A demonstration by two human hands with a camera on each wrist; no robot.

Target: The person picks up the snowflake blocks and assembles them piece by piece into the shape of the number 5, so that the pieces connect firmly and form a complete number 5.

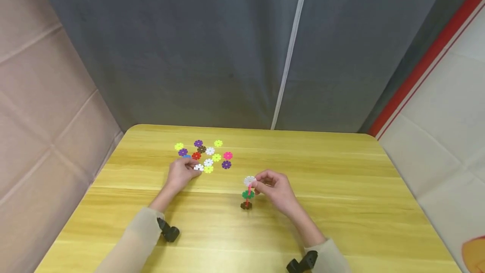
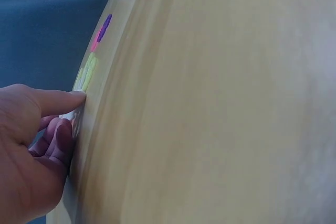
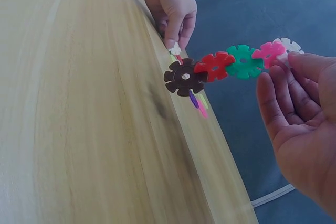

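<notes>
A chain of snowflake discs (image 1: 248, 194) stands upright on the table (image 1: 341, 188), brown at the bottom, then red, green, pink and white. My right hand (image 1: 256, 183) pinches its white top disc (image 3: 286, 46); the chain (image 3: 215, 66) ends in the brown disc (image 3: 185, 77). My left hand (image 1: 194, 166) is at the near edge of a pile of loose discs (image 1: 206, 154) and pinches a white disc (image 1: 198, 167) between thumb and fingers (image 2: 64, 129). That white disc (image 3: 175, 50) lies against the tabletop.
Loose yellow-green (image 2: 86, 74), pink (image 2: 96, 43) and purple (image 2: 105, 27) discs lie just beyond my left hand. Grey curtains hang behind the table's far edge. Black wrist mounts (image 1: 169, 232) sit on both forearms.
</notes>
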